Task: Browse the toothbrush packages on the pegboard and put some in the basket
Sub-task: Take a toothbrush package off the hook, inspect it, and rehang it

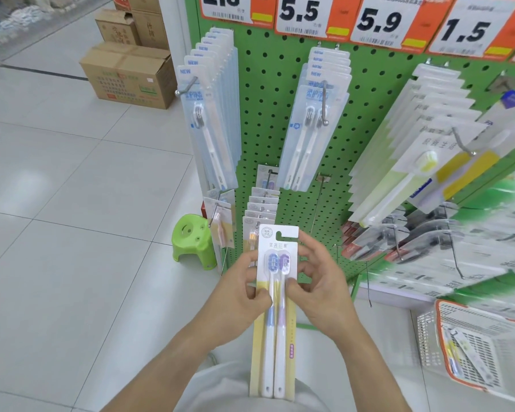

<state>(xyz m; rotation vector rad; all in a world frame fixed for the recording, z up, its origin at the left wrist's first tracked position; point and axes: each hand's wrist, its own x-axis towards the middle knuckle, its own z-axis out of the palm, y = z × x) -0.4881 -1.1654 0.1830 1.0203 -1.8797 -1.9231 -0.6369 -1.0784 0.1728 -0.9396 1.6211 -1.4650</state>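
I hold a twin toothbrush package (275,337) upright in front of me; its card is white above and yellow below, with a blue and a purple brush. My left hand (244,288) pinches its left edge and my right hand (318,286) pinches its right edge, thumbs on the front. Behind it the green pegboard (268,93) carries hooks of packages: blue ones (211,114) at left, more blue ones (312,126) in the middle, yellow-brush ones (411,162) at right. The white basket with an orange rim (440,331) sits at lower right with a package (458,352) inside.
A green plastic stool (192,237) stands on the tiled floor left of the pegboard's foot. Cardboard boxes (128,72) are stacked farther back at left. Price signs (381,22) run along the top of the board. Bare hooks (369,286) jut out low on the board.
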